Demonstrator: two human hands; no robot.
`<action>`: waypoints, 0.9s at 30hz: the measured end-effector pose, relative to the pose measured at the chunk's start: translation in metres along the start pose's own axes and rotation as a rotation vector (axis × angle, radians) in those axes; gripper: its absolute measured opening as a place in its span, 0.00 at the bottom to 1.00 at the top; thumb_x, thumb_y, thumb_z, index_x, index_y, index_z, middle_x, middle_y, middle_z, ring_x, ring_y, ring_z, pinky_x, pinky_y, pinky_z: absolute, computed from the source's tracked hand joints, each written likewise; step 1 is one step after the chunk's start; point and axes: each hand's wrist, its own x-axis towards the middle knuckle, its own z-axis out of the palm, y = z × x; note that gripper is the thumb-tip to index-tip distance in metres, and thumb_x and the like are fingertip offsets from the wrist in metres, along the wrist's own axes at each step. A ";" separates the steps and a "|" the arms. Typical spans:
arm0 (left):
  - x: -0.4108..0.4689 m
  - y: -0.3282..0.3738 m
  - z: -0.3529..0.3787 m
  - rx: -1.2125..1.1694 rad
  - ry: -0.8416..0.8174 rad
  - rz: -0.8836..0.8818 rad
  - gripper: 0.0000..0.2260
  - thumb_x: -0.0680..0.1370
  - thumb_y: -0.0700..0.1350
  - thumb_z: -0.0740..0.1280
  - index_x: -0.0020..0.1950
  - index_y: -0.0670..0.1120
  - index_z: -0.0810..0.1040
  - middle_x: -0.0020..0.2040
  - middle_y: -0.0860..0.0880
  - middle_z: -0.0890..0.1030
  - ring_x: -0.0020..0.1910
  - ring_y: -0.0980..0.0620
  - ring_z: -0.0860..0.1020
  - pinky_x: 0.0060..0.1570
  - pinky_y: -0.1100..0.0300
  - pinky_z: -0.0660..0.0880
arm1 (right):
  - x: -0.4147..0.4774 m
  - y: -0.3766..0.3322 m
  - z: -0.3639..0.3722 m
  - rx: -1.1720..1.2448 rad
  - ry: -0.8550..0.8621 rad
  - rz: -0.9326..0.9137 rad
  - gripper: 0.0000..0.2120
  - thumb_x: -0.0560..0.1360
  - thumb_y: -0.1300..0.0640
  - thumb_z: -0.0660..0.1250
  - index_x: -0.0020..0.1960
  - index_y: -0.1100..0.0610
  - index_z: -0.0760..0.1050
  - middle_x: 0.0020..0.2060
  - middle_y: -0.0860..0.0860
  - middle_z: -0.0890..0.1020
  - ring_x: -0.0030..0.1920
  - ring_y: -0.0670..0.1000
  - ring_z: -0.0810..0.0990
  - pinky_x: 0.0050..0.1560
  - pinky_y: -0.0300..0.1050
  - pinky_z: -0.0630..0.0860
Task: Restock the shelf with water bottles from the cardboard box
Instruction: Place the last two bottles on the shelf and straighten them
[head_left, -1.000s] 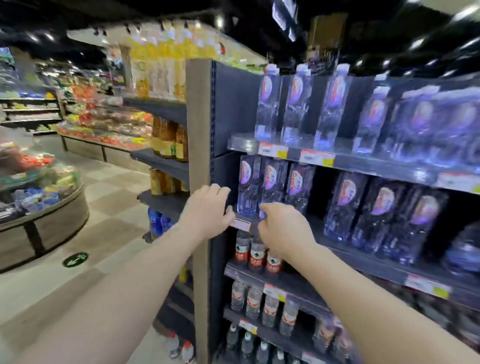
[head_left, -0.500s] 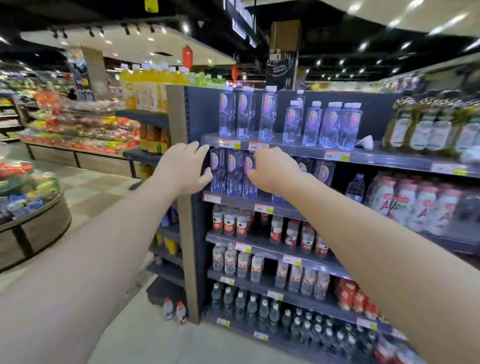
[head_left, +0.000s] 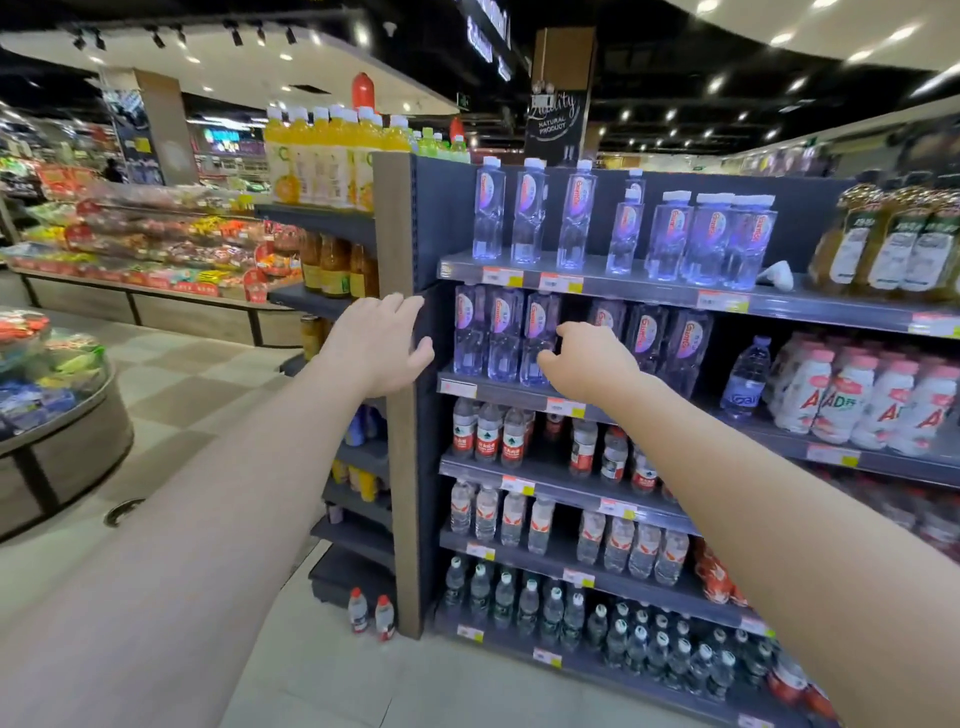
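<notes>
Head view, supermarket aisle, person faces a drinks shelf unit (head_left: 571, 283). Both arms stretched fwd at the 2nd tier from top.

L hand (head_left: 376, 343): fingers (head_left: 400, 306) straight-ish and released, nothing held. It sits at the edge of the wooden end upright (head_left: 402, 493). Looks like it's bracing there, contact not 100% clear.

R hand (head_left: 589, 361): seen from the back, fingers loosely curled w/ thumb out, no bottle in it. The tips are right at the 3rd of the clear water bottles (head_left: 501, 338) standing at the L end of that tier. Can't tell if they touch it.

Task item: those water bottles are on the shelf, upright, labels fwd. A dark gap (head_left: 574, 322) sits just R of the 3rd bottle, then more of the same bottles (head_left: 647, 338). Taller ones of the same brand stand on the top tier (head_left: 527, 218). The cardboard box isn't in frame, location unknown.

Step, my read: between placements, either facing/adjusting the bottle just set or done w/ it. Both hands are empty, so no bottle is in transit.

Next, my guess: go to the box, which needs a look down/away from the shelf. Grab 1-2 bottles by the body and slot them upright into the gap, w/o knocking the neighbours.

Misc: 2 small red-label bottles (head_left: 371, 616) on the floor by the upright's foot.
</notes>
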 end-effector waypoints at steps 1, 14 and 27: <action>0.002 -0.020 0.008 -0.017 -0.009 -0.008 0.29 0.83 0.57 0.56 0.81 0.44 0.64 0.74 0.42 0.74 0.70 0.39 0.74 0.69 0.45 0.71 | 0.009 -0.009 0.013 0.025 -0.015 0.021 0.26 0.83 0.48 0.58 0.75 0.62 0.66 0.50 0.58 0.83 0.54 0.60 0.81 0.42 0.47 0.75; 0.026 -0.246 0.223 -0.344 -0.419 -0.304 0.25 0.81 0.56 0.61 0.74 0.45 0.69 0.65 0.39 0.79 0.62 0.38 0.77 0.61 0.47 0.74 | 0.141 -0.105 0.240 -0.019 -0.313 0.056 0.20 0.80 0.53 0.63 0.67 0.64 0.76 0.59 0.59 0.82 0.62 0.62 0.78 0.57 0.49 0.74; 0.038 -0.329 0.628 -0.432 -0.875 -0.367 0.30 0.74 0.64 0.58 0.72 0.51 0.73 0.66 0.42 0.80 0.64 0.38 0.78 0.67 0.47 0.74 | 0.230 -0.067 0.633 0.147 -0.718 0.316 0.12 0.80 0.48 0.64 0.50 0.58 0.77 0.47 0.57 0.81 0.48 0.60 0.79 0.43 0.46 0.74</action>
